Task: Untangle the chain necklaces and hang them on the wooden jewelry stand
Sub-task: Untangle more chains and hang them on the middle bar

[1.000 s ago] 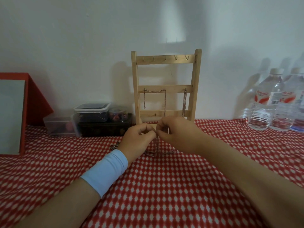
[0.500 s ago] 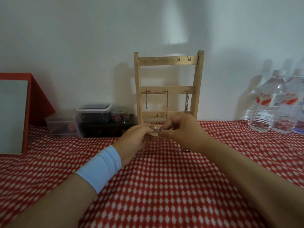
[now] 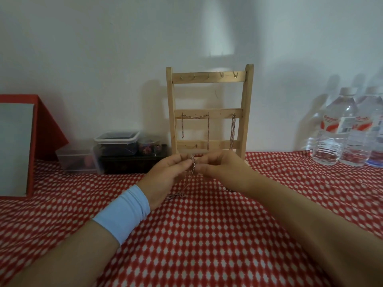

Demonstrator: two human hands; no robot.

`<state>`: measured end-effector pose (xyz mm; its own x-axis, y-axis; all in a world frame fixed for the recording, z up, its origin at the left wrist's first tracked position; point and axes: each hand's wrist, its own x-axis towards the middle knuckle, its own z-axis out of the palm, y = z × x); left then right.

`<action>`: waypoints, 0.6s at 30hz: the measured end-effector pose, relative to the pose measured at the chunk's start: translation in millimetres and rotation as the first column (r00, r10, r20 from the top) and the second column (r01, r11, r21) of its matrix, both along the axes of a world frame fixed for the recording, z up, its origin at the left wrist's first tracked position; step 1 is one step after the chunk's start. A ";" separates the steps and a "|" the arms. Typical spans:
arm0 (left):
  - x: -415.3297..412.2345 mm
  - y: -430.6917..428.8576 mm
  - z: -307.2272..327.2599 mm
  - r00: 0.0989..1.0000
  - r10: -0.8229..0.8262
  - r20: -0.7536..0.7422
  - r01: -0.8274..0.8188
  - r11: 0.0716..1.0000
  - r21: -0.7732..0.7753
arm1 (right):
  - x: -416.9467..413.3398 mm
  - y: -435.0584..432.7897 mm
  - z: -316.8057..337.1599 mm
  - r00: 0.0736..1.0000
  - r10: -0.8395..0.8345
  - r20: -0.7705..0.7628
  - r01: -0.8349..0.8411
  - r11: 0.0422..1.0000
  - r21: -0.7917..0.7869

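containers: lidded clear tub with dark contents, small jar of coloured bits, low clear box | count: two hung chains on wooden stand middle rail; at least two water bottles | chain necklace: pinched at top by left hand and right hand, fingertips together, in front of stand base; long axis near vertical, lower end on red cloth

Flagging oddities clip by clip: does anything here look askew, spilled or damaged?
On the stand, the left chain is draped across two middle-rail hooks with uneven ends; the right chain hangs straight. Nothing spilled or broken. Left hand and right hand pinch a third chain.
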<state>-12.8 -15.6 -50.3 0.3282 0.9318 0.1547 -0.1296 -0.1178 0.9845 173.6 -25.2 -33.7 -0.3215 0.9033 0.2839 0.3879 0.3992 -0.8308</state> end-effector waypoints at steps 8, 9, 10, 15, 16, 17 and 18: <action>6.2 -4.4 -16.1 0.957 0.224 -0.185 -0.192 0.966 0.175 | -3.4 4.6 -10.3 0.986 -0.157 -0.059 0.162 0.981 0.102; 6.4 -5.8 -18.4 0.963 0.201 -0.178 -0.174 0.972 0.157 | -3.3 4.5 -11.1 0.986 -0.162 -0.022 0.164 0.980 0.111; 6.4 -5.8 -20.2 0.967 0.189 -0.173 -0.165 0.976 0.143 | -3.0 4.7 -11.3 0.987 -0.158 0.007 0.156 0.982 0.106; 8.3 -2.9 -24.0 0.963 0.243 -0.114 -0.232 0.967 0.102 | 3.3 7.2 -13.1 0.999 -0.048 -0.024 0.047 0.999 -0.021; 8.9 -2.9 -24.3 0.959 0.256 -0.119 -0.244 0.964 0.108 | 3.2 7.0 -13.2 0.998 -0.046 -0.034 0.045 0.999 -0.021; 9.4 -3.6 -24.5 0.957 0.264 -0.123 -0.250 0.961 0.115 | 2.6 6.9 -13.6 0.998 -0.051 -0.036 0.050 0.999 -0.002; 9.9 -4.2 -24.3 0.955 0.268 -0.127 -0.253 0.960 0.123 | 1.5 7.6 -14.2 0.997 -0.059 -0.040 0.060 0.998 0.018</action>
